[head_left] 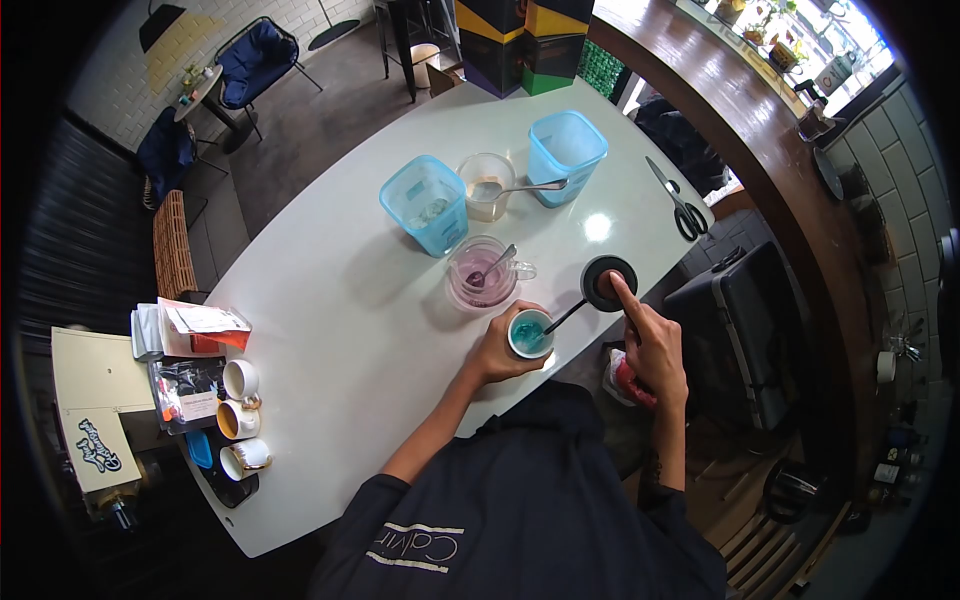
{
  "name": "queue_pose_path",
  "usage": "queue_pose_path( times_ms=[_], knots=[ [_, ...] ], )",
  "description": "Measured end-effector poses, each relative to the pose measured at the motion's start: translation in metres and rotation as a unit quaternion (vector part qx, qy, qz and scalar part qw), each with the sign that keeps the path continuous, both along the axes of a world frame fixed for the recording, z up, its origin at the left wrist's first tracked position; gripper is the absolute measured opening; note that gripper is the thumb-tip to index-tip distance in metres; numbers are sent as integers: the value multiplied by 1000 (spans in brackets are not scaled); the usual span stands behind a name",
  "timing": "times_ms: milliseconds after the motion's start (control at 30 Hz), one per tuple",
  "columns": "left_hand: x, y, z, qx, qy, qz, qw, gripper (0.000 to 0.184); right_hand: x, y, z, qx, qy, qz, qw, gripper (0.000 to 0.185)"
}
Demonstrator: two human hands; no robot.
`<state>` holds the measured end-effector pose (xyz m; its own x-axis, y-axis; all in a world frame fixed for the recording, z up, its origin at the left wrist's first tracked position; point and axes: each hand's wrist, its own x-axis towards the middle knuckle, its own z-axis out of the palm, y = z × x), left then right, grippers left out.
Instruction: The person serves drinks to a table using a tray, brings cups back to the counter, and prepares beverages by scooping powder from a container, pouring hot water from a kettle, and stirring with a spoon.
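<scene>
My left hand (497, 352) is wrapped round a small cup (531, 334) with blue-green liquid inside. In my right hand (650, 340) is a black round-topped tool (608, 283), with a finger lying on its top. Its thin dark shaft slants down into the cup. Just behind the cup, a glass mug (482, 275) holds something purplish and a spoon. Two blue plastic containers (425, 205) (567, 155) stand farther back, the left one with pale contents. Between them is a clear tub (487, 187) with a spoon (530, 187) lying across it.
Scissors (683, 203) lie at the white table's (330, 330) right edge. Dark boxes (523, 45) stand at the back. Three cups (240, 420) and packets (200, 330) sit at the left end. A black case (735, 320) is right of the table.
</scene>
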<state>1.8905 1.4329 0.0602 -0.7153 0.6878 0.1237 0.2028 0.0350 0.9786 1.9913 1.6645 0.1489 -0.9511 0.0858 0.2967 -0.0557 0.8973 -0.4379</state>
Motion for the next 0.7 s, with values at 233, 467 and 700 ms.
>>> queue_pose_path(
  times_ms=[233,467,700],
  knots=[
    [0,0,-2,4,-14,-5,1000,52,1,3,3,8,8,-9,1000,87],
    [0,0,2,-12,-17,-3,1000,52,1,2,4,11,15,-7,1000,86],
    [0,0,0,4,-11,-2,1000,53,-2,1,8,12,22,-11,1000,87]
  ],
)
